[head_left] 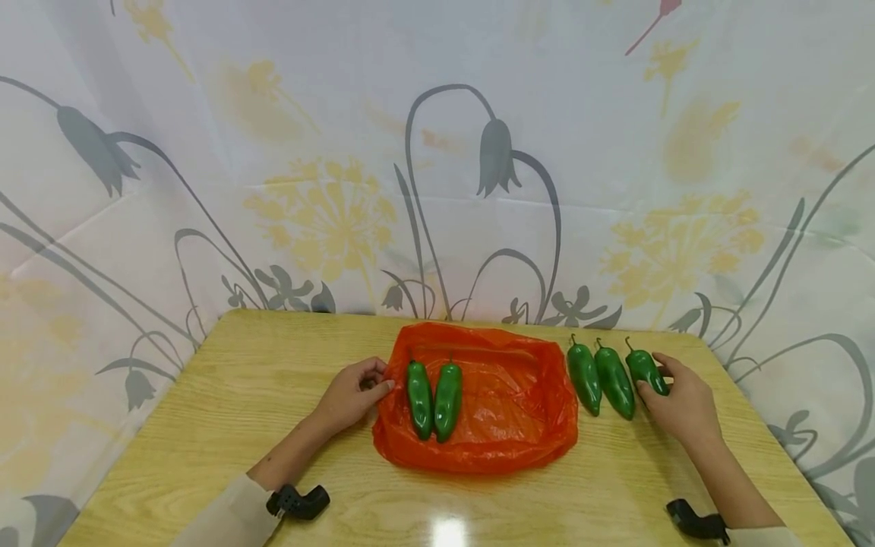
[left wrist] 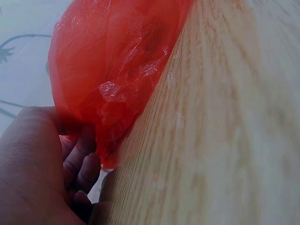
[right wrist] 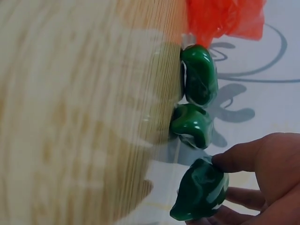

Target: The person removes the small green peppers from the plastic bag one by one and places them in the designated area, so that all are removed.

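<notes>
A red plastic bag (head_left: 478,459) lies with its mouth spread wide, and two green peppers (head_left: 420,401) lie side by side in its left part. At the bag's left rim is my left hand (head_left: 350,395), pinching the thin plastic between thumb and fingers; the left wrist view shows the bag (left wrist: 112,70) rising above that hand (left wrist: 37,164). To the right of the bag, my right hand (head_left: 683,399) grips a green pepper (head_left: 644,366) between thumb and fingers, its curved stem pointing away. In the right wrist view this pepper (right wrist: 201,190) shows its rounded lower end.
Two more green peppers, one nearer the bag (head_left: 584,378) and one beside the held pepper (head_left: 615,381), lie in a row on the wooden table (head_left: 273,349). A flower-printed cloth (head_left: 328,114) hangs behind the table. Each wrist wears a black camera mount (head_left: 298,503).
</notes>
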`<state>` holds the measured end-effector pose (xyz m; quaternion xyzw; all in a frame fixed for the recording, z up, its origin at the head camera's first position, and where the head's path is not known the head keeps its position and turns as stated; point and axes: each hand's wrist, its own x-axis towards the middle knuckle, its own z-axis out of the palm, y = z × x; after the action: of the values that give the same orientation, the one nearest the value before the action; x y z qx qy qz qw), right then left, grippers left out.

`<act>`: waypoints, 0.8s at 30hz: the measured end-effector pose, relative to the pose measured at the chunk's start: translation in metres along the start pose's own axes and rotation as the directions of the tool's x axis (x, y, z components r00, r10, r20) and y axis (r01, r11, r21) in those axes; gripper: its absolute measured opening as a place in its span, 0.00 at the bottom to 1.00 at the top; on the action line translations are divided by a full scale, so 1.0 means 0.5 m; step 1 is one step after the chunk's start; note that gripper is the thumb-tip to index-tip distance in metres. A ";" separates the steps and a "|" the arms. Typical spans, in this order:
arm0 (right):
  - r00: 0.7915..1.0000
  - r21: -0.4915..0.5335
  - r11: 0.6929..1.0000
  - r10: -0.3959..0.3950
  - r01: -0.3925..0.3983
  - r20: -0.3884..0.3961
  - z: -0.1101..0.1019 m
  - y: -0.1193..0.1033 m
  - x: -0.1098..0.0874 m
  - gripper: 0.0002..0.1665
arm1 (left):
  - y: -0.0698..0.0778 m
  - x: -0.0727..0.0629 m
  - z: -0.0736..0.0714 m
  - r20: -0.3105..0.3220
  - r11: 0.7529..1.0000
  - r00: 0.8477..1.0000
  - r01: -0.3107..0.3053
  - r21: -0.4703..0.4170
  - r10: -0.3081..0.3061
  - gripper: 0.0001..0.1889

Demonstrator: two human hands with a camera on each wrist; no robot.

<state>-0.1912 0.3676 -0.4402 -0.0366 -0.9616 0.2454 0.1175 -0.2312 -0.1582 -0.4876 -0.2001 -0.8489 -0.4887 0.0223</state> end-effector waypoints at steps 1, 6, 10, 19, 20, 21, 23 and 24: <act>1.000 -0.002 1.000 0.008 -0.008 0.005 0.000 0.001 0.000 0.38 | 0.000 0.000 0.000 0.000 1.000 1.000 0.002 0.001 -0.002 0.03; 0.999 -0.010 0.999 0.032 -0.032 0.023 -0.001 0.004 0.000 0.38 | 0.000 0.000 0.001 -0.002 1.000 1.000 0.004 0.004 -0.004 0.02; 0.999 -0.015 0.999 0.034 -0.034 0.028 0.000 0.007 0.000 0.38 | 0.001 0.000 0.001 -0.002 1.000 1.000 0.004 0.002 -0.004 0.02; 1.000 -0.049 0.998 0.025 -0.025 -0.008 0.006 0.004 -0.003 0.37 | 0.006 -0.001 -0.001 -0.002 1.000 1.000 0.007 0.004 -0.007 0.03; 1.000 -0.049 0.998 0.026 -0.026 -0.014 0.007 0.003 -0.004 0.37 | 0.006 -0.001 -0.001 -0.002 1.000 1.000 0.007 0.003 -0.007 0.03; 0.999 -0.047 0.998 0.028 -0.029 -0.019 0.007 0.002 -0.005 0.36 | 0.006 -0.001 -0.001 -0.003 1.000 1.000 0.006 0.003 -0.006 0.03; 0.999 -0.034 0.999 0.037 -0.038 -0.030 0.008 0.001 -0.007 0.35 | 0.005 -0.001 -0.001 -0.004 1.000 1.000 0.004 0.002 -0.004 0.03; 0.998 -0.028 0.999 0.041 -0.042 -0.037 0.009 0.001 -0.008 0.33 | 0.005 -0.001 -0.001 -0.004 1.000 1.000 0.004 0.003 -0.004 0.03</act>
<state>-0.1882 0.3657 -0.4451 -0.0626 -0.9617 0.2332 0.1295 -0.2300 -0.1576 -0.4857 -0.1975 -0.8499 -0.4880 0.0233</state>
